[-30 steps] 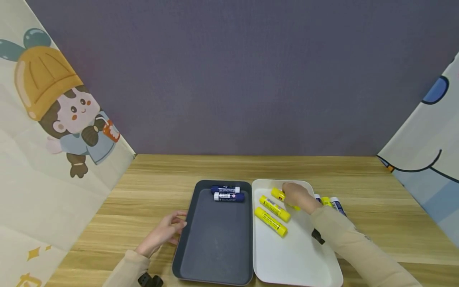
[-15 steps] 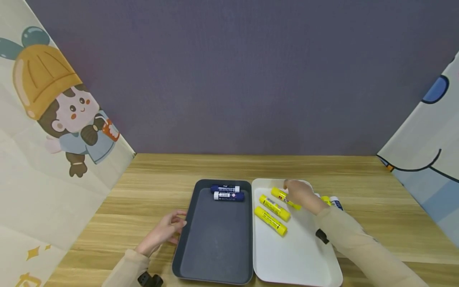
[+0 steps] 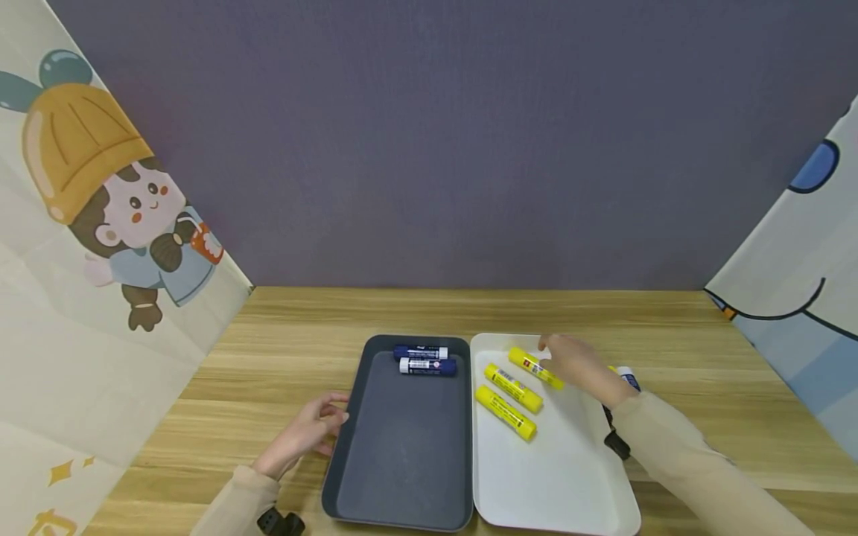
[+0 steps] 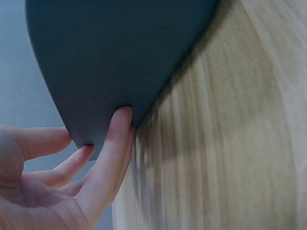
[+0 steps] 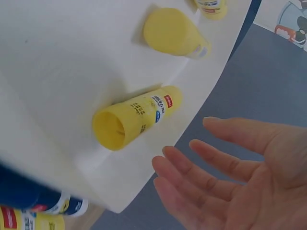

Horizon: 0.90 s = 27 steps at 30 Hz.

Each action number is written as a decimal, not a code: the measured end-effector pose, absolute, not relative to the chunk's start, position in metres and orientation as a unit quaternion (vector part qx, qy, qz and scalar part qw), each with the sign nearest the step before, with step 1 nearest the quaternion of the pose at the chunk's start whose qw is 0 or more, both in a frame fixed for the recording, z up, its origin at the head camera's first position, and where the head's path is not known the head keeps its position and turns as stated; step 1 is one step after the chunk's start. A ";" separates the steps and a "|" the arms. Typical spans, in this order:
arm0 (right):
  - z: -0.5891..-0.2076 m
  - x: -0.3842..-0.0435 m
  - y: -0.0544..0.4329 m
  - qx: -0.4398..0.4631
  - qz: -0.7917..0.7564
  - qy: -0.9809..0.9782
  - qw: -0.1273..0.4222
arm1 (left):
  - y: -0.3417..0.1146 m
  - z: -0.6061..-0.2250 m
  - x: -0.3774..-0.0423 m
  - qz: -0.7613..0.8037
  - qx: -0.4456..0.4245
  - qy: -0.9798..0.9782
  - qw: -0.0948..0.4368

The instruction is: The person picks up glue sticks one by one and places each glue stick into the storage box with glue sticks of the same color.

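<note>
My left hand [image 3: 307,429] is at the left side of the dark grey tray [image 3: 343,454], its fingertips touching the outer wall in the left wrist view. Over the far right part of the white tray [image 3: 556,476], my right hand [image 3: 582,367] has its fingers spread and holds nothing. Just left of it lies a yellow glue stick [image 5: 139,117], apart from the fingers in the right wrist view. Two more yellow ones, a middle glue stick [image 3: 513,388] and a nearer glue stick [image 3: 506,413], lie roughly parallel to it.
Two navy glue sticks with white caps, a rear one [image 3: 415,353] and a front one [image 3: 427,367], lie at the dark tray's far end. Right of the white tray, a navy glue stick [image 3: 627,377] and a yellow one lie partly behind my right arm. A grey-blue panel [image 3: 469,149] stands behind the table.
My right hand has let go of the farthest yellow glue stick and drawn back slightly to the right, leaving it in the white tray. The left hand stays put.
</note>
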State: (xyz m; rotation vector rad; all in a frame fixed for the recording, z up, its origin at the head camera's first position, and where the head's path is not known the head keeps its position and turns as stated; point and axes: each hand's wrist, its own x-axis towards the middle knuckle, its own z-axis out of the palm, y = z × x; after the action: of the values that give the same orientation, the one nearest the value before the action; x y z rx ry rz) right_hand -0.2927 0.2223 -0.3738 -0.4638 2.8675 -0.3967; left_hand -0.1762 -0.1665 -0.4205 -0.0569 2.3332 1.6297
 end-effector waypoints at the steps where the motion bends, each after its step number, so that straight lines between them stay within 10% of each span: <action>1: -0.373 -0.292 0.223 -0.155 -0.135 0.973 0.103 | -0.167 -0.421 -0.176 0.567 -0.020 0.810 0.148; 27: -0.353 -0.263 0.274 -0.189 -0.145 0.971 0.015 | -0.166 -0.417 -0.174 0.577 -0.018 0.803 0.148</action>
State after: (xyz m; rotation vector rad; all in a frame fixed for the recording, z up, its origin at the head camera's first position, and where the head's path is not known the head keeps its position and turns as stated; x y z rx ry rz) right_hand -0.2632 0.2741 -0.3531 -0.5897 3.0227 -0.4503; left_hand -0.1736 -0.1662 -0.4166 -0.0530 2.3092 1.6589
